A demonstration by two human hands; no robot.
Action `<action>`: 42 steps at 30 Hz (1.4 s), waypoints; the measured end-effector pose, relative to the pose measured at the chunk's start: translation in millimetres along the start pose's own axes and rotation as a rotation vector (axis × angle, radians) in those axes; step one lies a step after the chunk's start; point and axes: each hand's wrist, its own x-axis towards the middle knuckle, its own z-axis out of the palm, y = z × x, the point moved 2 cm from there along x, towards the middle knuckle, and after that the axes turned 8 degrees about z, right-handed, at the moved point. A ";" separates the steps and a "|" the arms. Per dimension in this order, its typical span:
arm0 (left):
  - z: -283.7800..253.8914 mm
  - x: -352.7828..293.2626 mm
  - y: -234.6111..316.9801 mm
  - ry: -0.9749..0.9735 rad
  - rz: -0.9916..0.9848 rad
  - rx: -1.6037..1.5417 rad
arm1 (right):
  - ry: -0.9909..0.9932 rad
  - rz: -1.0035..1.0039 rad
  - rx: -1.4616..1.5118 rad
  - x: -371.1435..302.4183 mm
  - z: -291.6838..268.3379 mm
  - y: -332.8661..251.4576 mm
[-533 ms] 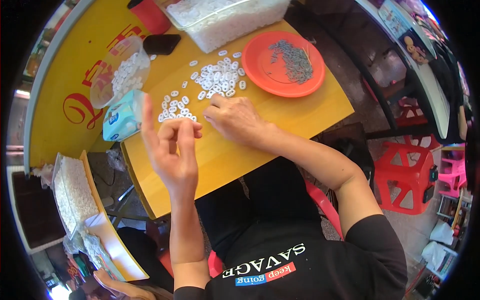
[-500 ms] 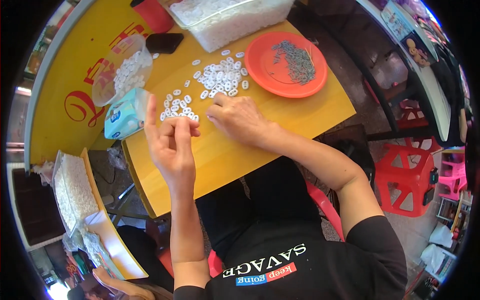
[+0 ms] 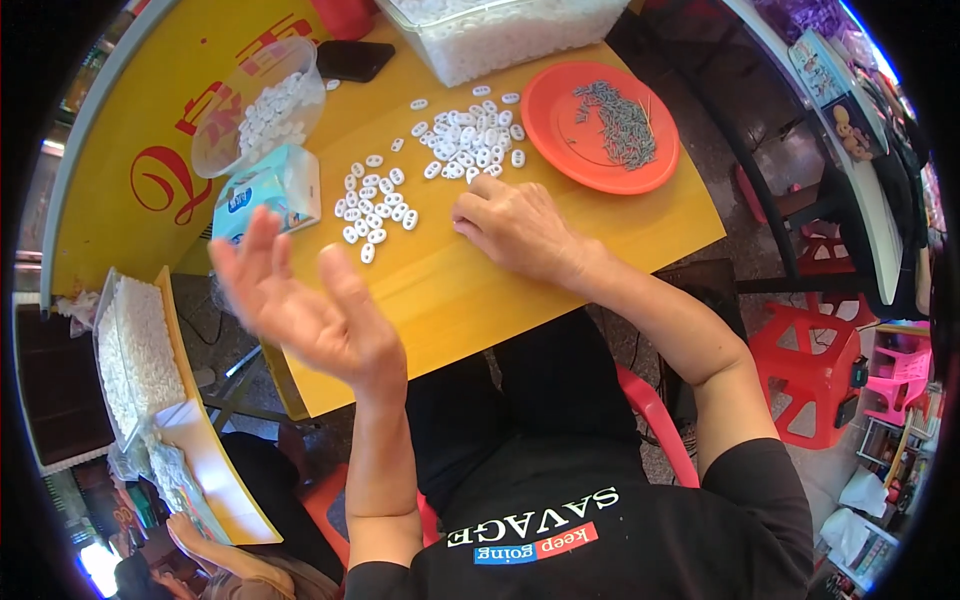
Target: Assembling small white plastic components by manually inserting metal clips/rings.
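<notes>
A: Where are the white oval pieces relative to the hands?
B: The larger group [image 3: 467, 135] lies just beyond the right hand [image 3: 520, 225], its lowest pieces right beside the curled fingers. The smaller group [image 3: 383, 210] lies between the two hands, a little farther from the person, well apart from the left hand's fingertips.

A: Is the right hand pinching one?
B: I can't tell. Its fingers fold downward and the tips are hidden.

A: And the left?
B: Spread, with the thumb standing apart from the fingers, whose ends are blurred.

A: What are the surfaces like?
B: The pieces are smooth, rounded ovals, most showing two dark spots. The table [image 3: 645, 222] is flat and yellow with a faint grain. A round, shiny red plate [image 3: 550, 112] holds a loose heap of slim grey pieces [image 3: 630, 140]. The tub [image 3: 530, 50] is clear and packed with white bits; a teal soft pack [image 3: 270, 190] sits beside the smaller group.

A: How are the arms posed?
B: The right elbow bends outward, its hand back-up over the table. The left forearm rises upright, its hand lifted near the table's left corner.
</notes>
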 end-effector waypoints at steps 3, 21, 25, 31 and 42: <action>-0.8 -7.5 -3.7 -0.087 0.037 -0.001 | 0.110 -0.091 -0.022 -3.0 7.0 -0.8; 31.2 -56.3 -37.3 -0.381 -0.346 -0.251 | -0.214 0.579 1.303 -5.8 -9.0 -4.5; 32.1 -64.8 -42.7 -0.338 -0.674 -0.446 | -0.134 0.479 1.185 -7.1 -8.0 -5.9; 28.4 -62.3 -47.3 -0.419 -0.899 -0.538 | 0.096 0.165 0.703 -7.9 -12.4 -12.1; 30.8 -60.5 -32.1 -0.366 -0.866 -0.581 | 0.441 0.057 0.232 16.9 -93.2 48.9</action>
